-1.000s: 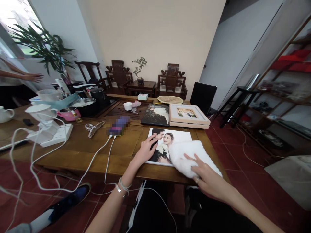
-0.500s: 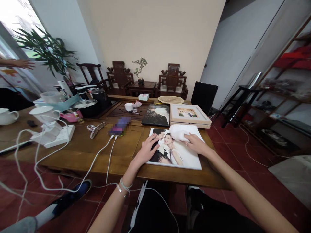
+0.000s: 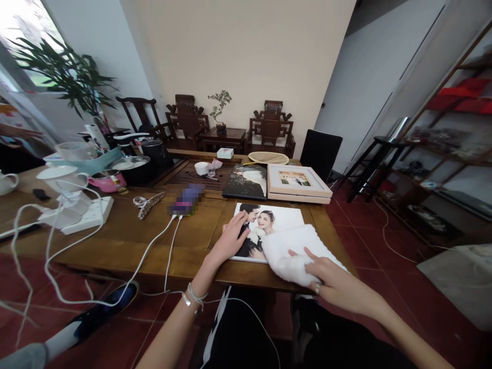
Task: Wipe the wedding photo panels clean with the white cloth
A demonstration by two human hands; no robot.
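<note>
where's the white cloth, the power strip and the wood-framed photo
White cloth point(image 3: 291, 243), head view: its fluffy top
Power strip point(image 3: 93, 214), head view: its top face
Wood-framed photo point(image 3: 295, 179), head view: the printed picture

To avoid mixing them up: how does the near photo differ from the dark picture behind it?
The near photo has a mostly white background; the dark picture is mostly black. The left hand rests on the near photo and a white cloth covers part of it; neither touches the dark picture. Both lie face up on the wooden table.
</note>
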